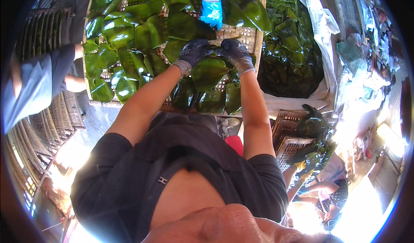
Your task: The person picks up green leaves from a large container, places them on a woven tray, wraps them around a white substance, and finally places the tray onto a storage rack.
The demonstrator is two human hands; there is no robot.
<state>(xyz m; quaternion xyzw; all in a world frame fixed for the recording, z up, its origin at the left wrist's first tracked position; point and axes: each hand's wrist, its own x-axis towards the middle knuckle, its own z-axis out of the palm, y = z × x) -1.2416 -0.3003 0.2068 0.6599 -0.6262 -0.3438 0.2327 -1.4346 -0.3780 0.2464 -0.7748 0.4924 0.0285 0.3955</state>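
Observation:
Wet green leaf-like sheets, perhaps kelp (pixel 210 73), lie over a woven bamboo tray (pixel 237 34) with a wooden frame. My left hand (pixel 193 51), in a dark knitted-cuff glove, pinches one edge of a green sheet near the tray's right part. Beside it my right hand (pixel 236 52), in a matching glove, grips the same sheet or one touching it; the sheet between the hands is narrow and partly hidden by the fingers. A bare patch of weave shows just beyond my right hand.
Another person's blue-gloved hand (pixel 212 14) reaches over the tray's far side. A lined container of wet green sheets (pixel 291 42) stands at right, with a plastic crate (pixel 296 144) below it. At left, a person in an apron (pixel 42 78) holds the tray's side near stacked woven trays (pixel 51 123).

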